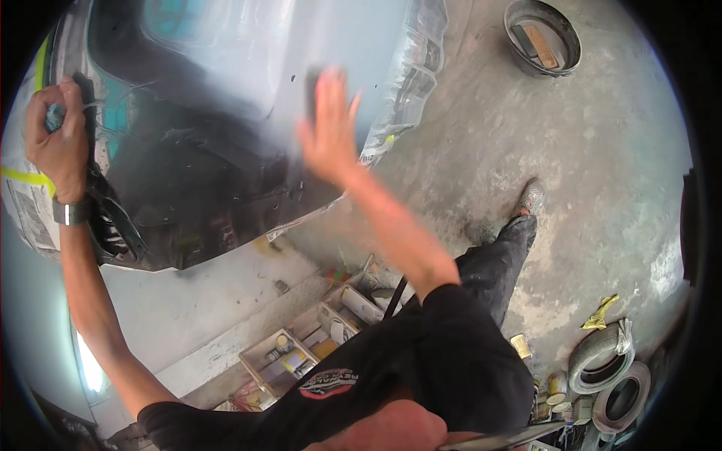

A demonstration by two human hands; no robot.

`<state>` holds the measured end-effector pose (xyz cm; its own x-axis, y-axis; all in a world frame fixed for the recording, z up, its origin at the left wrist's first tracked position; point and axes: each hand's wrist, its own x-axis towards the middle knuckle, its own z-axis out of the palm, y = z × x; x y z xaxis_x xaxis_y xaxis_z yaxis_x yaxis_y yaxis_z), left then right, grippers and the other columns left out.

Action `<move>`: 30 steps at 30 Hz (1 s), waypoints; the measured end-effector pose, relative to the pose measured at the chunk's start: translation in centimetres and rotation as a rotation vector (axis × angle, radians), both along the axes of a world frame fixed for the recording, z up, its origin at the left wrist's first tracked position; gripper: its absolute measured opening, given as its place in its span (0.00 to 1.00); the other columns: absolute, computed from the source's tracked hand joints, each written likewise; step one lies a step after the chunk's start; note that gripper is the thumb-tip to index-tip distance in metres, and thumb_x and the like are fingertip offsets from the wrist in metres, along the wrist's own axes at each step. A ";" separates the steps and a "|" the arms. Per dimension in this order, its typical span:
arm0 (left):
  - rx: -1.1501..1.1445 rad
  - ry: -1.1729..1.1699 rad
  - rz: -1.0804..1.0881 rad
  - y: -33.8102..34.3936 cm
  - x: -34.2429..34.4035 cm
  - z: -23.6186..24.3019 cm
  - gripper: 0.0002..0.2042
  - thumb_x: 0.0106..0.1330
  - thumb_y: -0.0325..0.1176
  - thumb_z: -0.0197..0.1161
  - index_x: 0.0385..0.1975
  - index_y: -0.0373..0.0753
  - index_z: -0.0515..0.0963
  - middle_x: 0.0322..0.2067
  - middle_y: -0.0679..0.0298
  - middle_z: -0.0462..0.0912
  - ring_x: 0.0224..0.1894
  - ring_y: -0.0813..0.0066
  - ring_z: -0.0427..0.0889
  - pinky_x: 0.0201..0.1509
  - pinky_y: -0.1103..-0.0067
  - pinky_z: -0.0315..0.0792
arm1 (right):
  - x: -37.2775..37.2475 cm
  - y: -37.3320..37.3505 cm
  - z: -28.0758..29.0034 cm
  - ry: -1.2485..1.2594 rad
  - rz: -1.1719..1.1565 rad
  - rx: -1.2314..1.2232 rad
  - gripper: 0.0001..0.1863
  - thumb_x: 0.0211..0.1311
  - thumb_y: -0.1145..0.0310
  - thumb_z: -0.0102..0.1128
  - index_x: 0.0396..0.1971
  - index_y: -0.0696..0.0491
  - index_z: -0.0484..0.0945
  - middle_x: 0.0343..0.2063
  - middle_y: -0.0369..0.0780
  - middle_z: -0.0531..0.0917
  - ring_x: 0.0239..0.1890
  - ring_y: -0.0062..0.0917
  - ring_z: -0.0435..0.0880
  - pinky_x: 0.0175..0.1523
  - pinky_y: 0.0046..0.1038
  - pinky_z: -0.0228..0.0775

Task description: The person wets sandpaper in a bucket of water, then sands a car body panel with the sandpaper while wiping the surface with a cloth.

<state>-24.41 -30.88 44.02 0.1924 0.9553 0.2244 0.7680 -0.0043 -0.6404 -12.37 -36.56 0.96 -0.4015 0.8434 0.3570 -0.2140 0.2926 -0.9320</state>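
Observation:
A car body panel (218, 161) fills the upper left, coated pale grey toward the top and dark below, with small patches of turquoise showing. My right hand (331, 128) lies over its grey area, blurred by motion, fingers stretched out along a dark flat sanding pad (310, 94). Only the pad's left edge shows; the rest is under the hand. At the panel's left edge, my left hand (62, 139) is closed, fingers curled round a crumpled blue-grey wad (55, 117). A watch (71, 213) is on that wrist.
Masking paper (410, 71) and yellow-green tape (26, 177) border the panel. On the concrete floor (481, 120) stands a black tub (541, 37) holding two blocks. Below are a divided wooden box (263, 368) with cans, tyres (602, 357), and a yellow cloth (600, 313).

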 end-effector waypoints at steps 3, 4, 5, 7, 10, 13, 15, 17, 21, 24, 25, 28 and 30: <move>0.042 -0.115 0.043 0.3 -0.1 0.7 0.08 0.64 0.29 0.74 0.28 0.36 0.81 0.28 0.66 0.84 0.31 0.74 0.80 0.42 0.79 0.73 | -1.6 9.9 1.2 -0.005 -0.061 -0.112 0.41 0.75 0.58 0.49 0.78 0.60 0.42 0.79 0.56 0.43 0.81 0.53 0.38 0.77 0.64 0.24; 0.042 -0.108 0.041 0.5 0.2 0.8 0.08 0.64 0.29 0.74 0.28 0.36 0.81 0.28 0.66 0.84 0.31 0.74 0.80 0.42 0.79 0.73 | -1.6 9.4 1.4 0.021 -0.086 -0.188 0.41 0.75 0.59 0.50 0.78 0.61 0.42 0.79 0.55 0.43 0.81 0.53 0.38 0.76 0.66 0.24; 0.058 -0.049 0.030 0.7 0.9 0.8 0.08 0.64 0.29 0.74 0.28 0.36 0.81 0.29 0.65 0.84 0.31 0.73 0.80 0.42 0.78 0.73 | -1.7 8.5 1.8 0.054 -0.107 -0.267 0.42 0.74 0.60 0.50 0.78 0.62 0.42 0.79 0.54 0.42 0.81 0.54 0.39 0.76 0.67 0.24; 0.122 0.004 0.021 0.1 0.3 -1.2 0.08 0.63 0.31 0.74 0.28 0.37 0.82 0.30 0.65 0.85 0.33 0.71 0.81 0.43 0.77 0.74 | 0.8 -2.6 -0.3 -0.016 -0.052 -0.299 0.42 0.74 0.62 0.49 0.78 0.62 0.39 0.79 0.55 0.39 0.81 0.53 0.37 0.76 0.67 0.26; 0.095 0.020 -0.037 1.5 1.7 -1.9 0.09 0.62 0.30 0.73 0.25 0.38 0.78 0.28 0.64 0.83 0.32 0.65 0.80 0.41 0.73 0.72 | 4.9 -14.7 -2.6 0.005 0.124 -0.292 0.41 0.75 0.62 0.47 0.77 0.66 0.39 0.78 0.59 0.38 0.81 0.54 0.37 0.75 0.66 0.27; 0.112 0.060 -0.027 1.6 3.3 -2.3 0.10 0.62 0.28 0.72 0.24 0.38 0.76 0.27 0.62 0.80 0.31 0.61 0.78 0.40 0.71 0.71 | 3.0 -7.8 -4.4 -0.001 0.011 -0.186 0.38 0.77 0.59 0.44 0.78 0.63 0.44 0.78 0.58 0.44 0.81 0.53 0.40 0.77 0.61 0.27; 0.129 0.089 -0.048 1.7 3.6 -2.1 0.10 0.62 0.28 0.71 0.24 0.38 0.76 0.27 0.61 0.80 0.31 0.61 0.78 0.40 0.71 0.71 | -0.5 3.8 -3.7 0.011 -0.111 -0.340 0.36 0.79 0.59 0.42 0.78 0.60 0.47 0.79 0.54 0.47 0.81 0.49 0.42 0.79 0.57 0.27; 0.154 0.007 -0.056 2.2 3.9 -3.1 0.11 0.61 0.27 0.71 0.23 0.37 0.74 0.26 0.61 0.78 0.31 0.60 0.77 0.39 0.69 0.70 | -1.4 13.0 -4.7 0.016 -0.144 -0.420 0.34 0.80 0.61 0.40 0.78 0.60 0.48 0.79 0.52 0.46 0.81 0.46 0.42 0.80 0.55 0.27; 0.170 0.042 -0.052 1.6 4.5 -2.5 0.12 0.60 0.25 0.71 0.22 0.38 0.72 0.25 0.61 0.76 0.30 0.59 0.75 0.38 0.68 0.68 | 1.1 1.9 -3.8 0.037 -0.031 -0.366 0.35 0.79 0.62 0.40 0.78 0.61 0.45 0.79 0.52 0.43 0.81 0.47 0.41 0.79 0.55 0.29; 0.164 0.017 -0.041 1.8 4.3 -2.8 0.12 0.60 0.26 0.71 0.22 0.38 0.72 0.26 0.61 0.78 0.32 0.59 0.77 0.39 0.68 0.68 | 4.0 -9.4 -2.5 0.037 0.084 -0.379 0.40 0.74 0.65 0.47 0.78 0.64 0.41 0.79 0.57 0.40 0.81 0.53 0.38 0.79 0.56 0.29; 0.159 0.022 -0.047 1.9 4.2 -3.1 0.11 0.59 0.26 0.71 0.22 0.38 0.73 0.26 0.61 0.78 0.32 0.59 0.77 0.38 0.68 0.69 | 3.7 -9.9 -1.9 0.039 0.034 -0.413 0.40 0.75 0.65 0.47 0.78 0.64 0.41 0.79 0.58 0.40 0.81 0.54 0.38 0.79 0.56 0.29; 0.146 0.040 -0.022 1.5 4.3 -2.3 0.11 0.59 0.25 0.72 0.22 0.38 0.73 0.26 0.60 0.78 0.32 0.59 0.77 0.38 0.68 0.69 | 0.5 -0.5 -1.7 0.013 -0.103 -0.396 0.39 0.77 0.63 0.46 0.78 0.64 0.41 0.78 0.57 0.41 0.80 0.54 0.40 0.79 0.55 0.30; 0.160 -0.020 -0.067 2.0 3.9 -3.4 0.11 0.60 0.24 0.71 0.22 0.38 0.73 0.26 0.61 0.78 0.32 0.59 0.76 0.39 0.68 0.69 | -1.8 10.5 -3.6 0.016 -0.142 -0.431 0.38 0.78 0.60 0.44 0.78 0.63 0.41 0.79 0.56 0.42 0.81 0.51 0.40 0.80 0.55 0.29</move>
<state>-20.49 -28.86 40.62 0.2484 0.8924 0.3767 0.7818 0.0449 -0.6219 -14.22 -26.04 -2.67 -0.2680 0.9628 -0.0337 -0.2152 -0.0939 -0.9720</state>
